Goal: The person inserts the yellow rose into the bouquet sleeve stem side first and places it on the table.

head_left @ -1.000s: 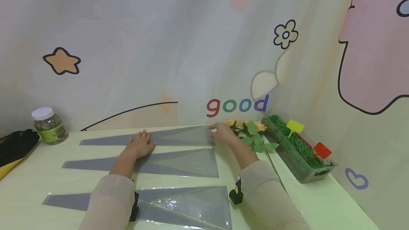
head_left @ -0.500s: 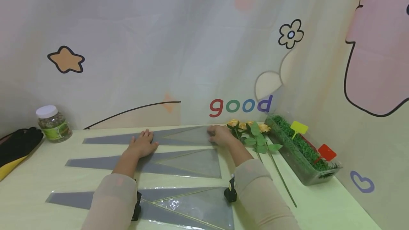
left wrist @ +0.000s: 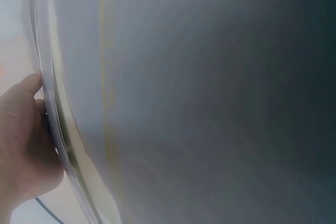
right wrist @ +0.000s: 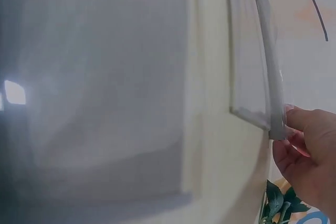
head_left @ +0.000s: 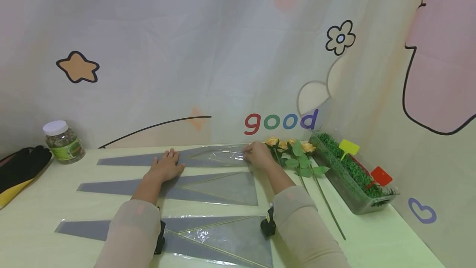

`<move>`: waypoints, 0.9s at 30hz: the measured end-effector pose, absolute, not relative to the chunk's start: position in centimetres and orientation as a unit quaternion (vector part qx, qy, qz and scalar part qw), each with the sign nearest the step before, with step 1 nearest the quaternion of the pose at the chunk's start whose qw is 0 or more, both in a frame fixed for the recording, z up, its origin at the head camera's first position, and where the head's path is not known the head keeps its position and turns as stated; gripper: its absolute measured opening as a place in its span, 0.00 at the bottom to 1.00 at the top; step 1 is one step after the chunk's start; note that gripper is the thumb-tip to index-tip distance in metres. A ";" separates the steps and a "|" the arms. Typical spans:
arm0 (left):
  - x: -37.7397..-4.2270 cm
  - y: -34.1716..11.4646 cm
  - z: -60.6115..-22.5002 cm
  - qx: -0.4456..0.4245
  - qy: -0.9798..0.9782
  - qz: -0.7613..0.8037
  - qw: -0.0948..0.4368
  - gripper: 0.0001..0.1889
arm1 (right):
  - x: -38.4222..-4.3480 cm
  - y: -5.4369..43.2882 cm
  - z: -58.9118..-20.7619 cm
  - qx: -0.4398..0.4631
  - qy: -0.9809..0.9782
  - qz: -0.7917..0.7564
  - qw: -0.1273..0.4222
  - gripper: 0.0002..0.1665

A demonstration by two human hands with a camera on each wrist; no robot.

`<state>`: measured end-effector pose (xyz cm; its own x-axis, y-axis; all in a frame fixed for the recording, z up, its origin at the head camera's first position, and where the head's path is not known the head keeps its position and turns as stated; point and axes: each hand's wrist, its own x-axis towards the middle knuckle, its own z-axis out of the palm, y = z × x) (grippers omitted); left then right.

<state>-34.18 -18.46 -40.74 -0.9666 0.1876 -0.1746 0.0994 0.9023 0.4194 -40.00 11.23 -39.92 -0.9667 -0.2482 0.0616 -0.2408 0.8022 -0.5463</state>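
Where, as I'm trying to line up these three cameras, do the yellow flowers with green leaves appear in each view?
Head: right of centre, the yellow flowers lie between the right hand and the grass-filled box.
Left wrist: not in it.
Right wrist: their leaves show at bottom right, below the right hand; the blooms are hard to make out.
Shared landmark: gray sheeting, in all three views.

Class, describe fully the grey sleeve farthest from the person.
The farthest sleeve is long and tapering, plastic-looking, grey with a paler, shiny wide end. It lies on the pale table, narrow end left. The left grip rests on its middle; the right grip pinches its wide end, which looks slightly lifted.
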 end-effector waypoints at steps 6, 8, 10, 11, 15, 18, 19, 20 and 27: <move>-34.3 -18.4 -40.6 0.072 0.970 0.206 0.105 0.33 | -39.9 11.4 -39.5 -0.115 0.942 -0.316 -0.012 0.12; -34.3 -18.4 -40.7 0.071 0.970 0.206 0.106 0.33 | -40.0 11.4 -39.5 -0.119 0.942 -0.312 -0.027 0.12; -34.3 -18.4 -40.7 0.071 0.971 0.204 0.106 0.33 | -40.0 11.5 -39.6 -0.110 0.941 -0.320 -0.032 0.12; -34.3 -18.4 -40.7 0.071 0.971 0.204 0.106 0.33 | -40.0 11.5 -39.6 -0.103 0.940 -0.325 -0.031 0.12; -34.1 -18.3 -40.7 0.072 0.970 0.207 0.107 0.34 | -39.9 11.4 -39.5 -0.077 0.932 -0.354 -0.027 0.12; -34.3 -18.4 -40.9 0.071 0.968 0.215 0.108 0.34 | -39.6 11.3 -39.4 -0.061 0.921 -0.383 -0.022 0.12; -34.5 -18.5 -41.1 0.071 0.967 0.217 0.109 0.35 | -39.5 11.3 -39.3 -0.056 0.918 -0.393 -0.020 0.13; -34.6 -18.6 -41.2 0.071 0.967 0.220 0.109 0.36 | -39.5 11.2 -39.3 -0.051 0.915 -0.401 -0.018 0.13; -34.6 -18.7 -41.3 0.074 0.966 0.226 0.106 0.37 | -39.3 11.2 -39.1 -0.030 0.903 -0.428 -0.031 0.17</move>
